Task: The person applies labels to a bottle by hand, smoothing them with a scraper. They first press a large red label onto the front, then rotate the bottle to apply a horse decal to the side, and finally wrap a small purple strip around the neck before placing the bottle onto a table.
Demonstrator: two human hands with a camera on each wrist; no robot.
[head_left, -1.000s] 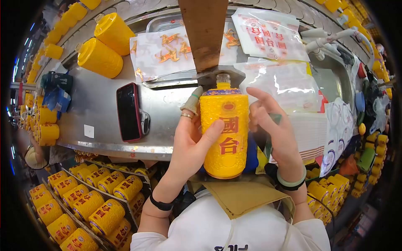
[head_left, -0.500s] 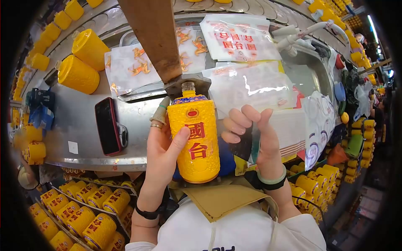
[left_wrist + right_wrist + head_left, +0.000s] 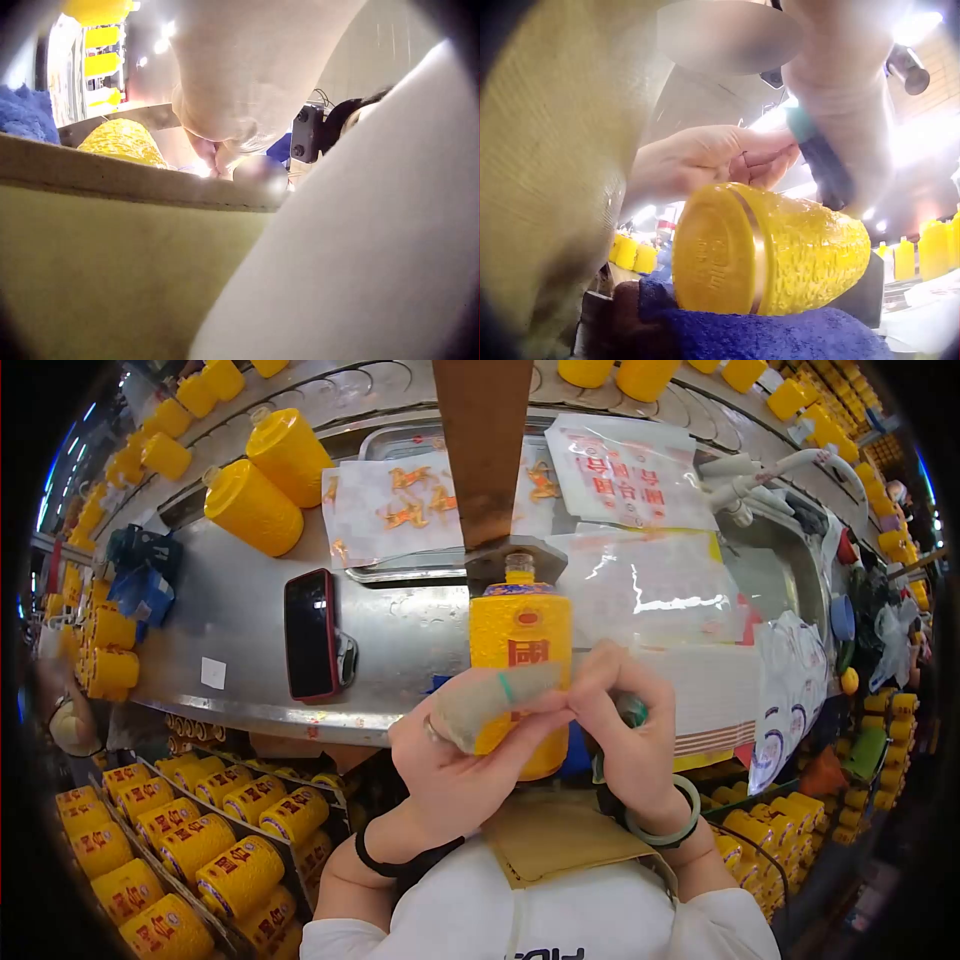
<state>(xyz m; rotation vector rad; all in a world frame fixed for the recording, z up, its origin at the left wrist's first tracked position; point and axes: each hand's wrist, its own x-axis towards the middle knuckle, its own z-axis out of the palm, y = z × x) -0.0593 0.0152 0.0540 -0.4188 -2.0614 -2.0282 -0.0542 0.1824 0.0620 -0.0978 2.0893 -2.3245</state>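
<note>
A yellow embossed bottle (image 3: 500, 625) with red characters lies in the middle, its clear neck at the metal bracket (image 3: 517, 564) on a wooden beam. In front of it my left hand (image 3: 450, 745) meets my right hand (image 3: 635, 735), thumb and finger tips together. I cannot tell what is between the left fingertips. Pale covers sheathe the left fingers, one with a green band. My right hand holds a dark strip with a green part (image 3: 630, 710), also visible in the right wrist view as a dark strip (image 3: 829, 169). A blue towel (image 3: 772, 334) supports the bottle.
A phone (image 3: 310, 635) lies left on the steel table (image 3: 235, 630). Printed sticker sheets (image 3: 625, 465) and orange figure cutouts (image 3: 405, 510) lie behind. Two yellow bottles (image 3: 255, 510) stand at back left. Crates of bottles (image 3: 165, 860) flank me below, and a conveyor (image 3: 370, 400) crosses behind.
My left hand has left the bottle's side and moved right across its front. My right hand has turned and come in to meet it. The head view has shifted too.
</note>
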